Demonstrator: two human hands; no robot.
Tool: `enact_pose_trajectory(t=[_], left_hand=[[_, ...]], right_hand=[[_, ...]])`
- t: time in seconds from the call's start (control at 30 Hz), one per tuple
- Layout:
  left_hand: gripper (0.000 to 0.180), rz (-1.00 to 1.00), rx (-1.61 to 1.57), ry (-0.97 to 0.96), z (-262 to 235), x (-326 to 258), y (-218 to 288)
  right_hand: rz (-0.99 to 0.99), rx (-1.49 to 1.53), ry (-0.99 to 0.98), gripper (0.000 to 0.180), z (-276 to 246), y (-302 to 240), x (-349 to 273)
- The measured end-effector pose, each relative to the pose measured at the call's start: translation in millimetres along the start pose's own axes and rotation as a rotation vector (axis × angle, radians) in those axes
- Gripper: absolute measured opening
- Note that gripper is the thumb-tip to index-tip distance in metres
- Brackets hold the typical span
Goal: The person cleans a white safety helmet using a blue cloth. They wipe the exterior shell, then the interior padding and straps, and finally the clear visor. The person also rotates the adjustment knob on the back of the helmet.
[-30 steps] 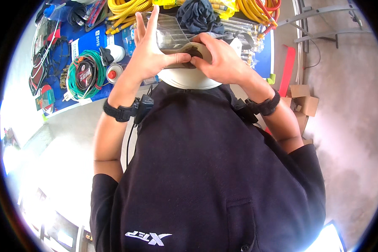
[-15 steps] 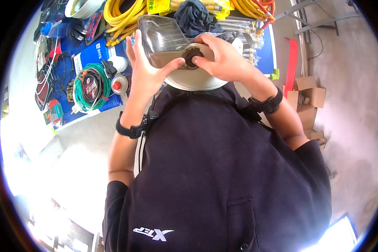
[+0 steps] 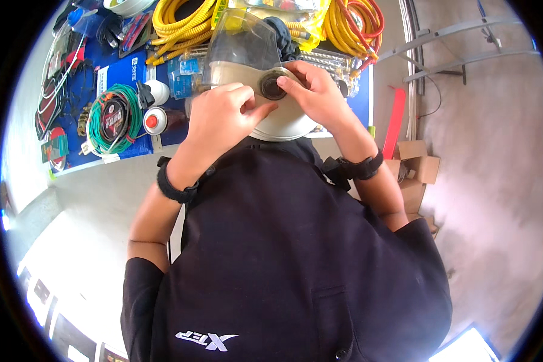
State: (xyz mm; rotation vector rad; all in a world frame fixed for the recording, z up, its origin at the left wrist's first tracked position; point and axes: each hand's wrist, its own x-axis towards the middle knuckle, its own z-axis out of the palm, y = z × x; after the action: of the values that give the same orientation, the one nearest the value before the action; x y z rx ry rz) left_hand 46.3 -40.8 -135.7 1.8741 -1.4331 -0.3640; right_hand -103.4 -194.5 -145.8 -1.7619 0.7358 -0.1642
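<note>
In front of my chest is a white helmet [image 3: 283, 120] with a clear curved face visor [image 3: 238, 42] and a beige band. A dark round knob [image 3: 273, 85] sits on the band. My right hand [image 3: 317, 96] grips the helmet from the right, its thumb on the knob's edge and its fingers behind the rim. My left hand [image 3: 226, 114] is before the helmet's left side, fingers curled and thumb stretched toward the knob. A gap shows between that thumb and the fingers, with nothing seen in it.
A blue-topped table [image 3: 123, 69] carries yellow hoses [image 3: 184, 27], a green cable coil [image 3: 111, 120], a red-capped bottle [image 3: 155, 120] and packed metal hoses [image 3: 323, 60]. On the right floor stand cardboard boxes [image 3: 419, 166], a red strip [image 3: 394, 120] and a metal frame [image 3: 446, 45].
My left hand has come off the visor's left edge and turned inward, its fingers now curled. My right hand keeps its hold, with its thumb near the knob. The view has shifted slightly.
</note>
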Motion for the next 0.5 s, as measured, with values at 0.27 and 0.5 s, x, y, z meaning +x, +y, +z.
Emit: enact_pose_trajectory(t=[0.27, 0.5], left_hand=[[0.043, 0.103, 0.11, 0.318, 11, 15, 25], [0.049, 0.073, 0.109, 0.386, 38, 5, 18]], right_hand=[[0.204, 0.69, 0.185, 0.024, 8, -20, -21], [0.338, 0.962, 0.071, 0.016, -2, -4, -33]])
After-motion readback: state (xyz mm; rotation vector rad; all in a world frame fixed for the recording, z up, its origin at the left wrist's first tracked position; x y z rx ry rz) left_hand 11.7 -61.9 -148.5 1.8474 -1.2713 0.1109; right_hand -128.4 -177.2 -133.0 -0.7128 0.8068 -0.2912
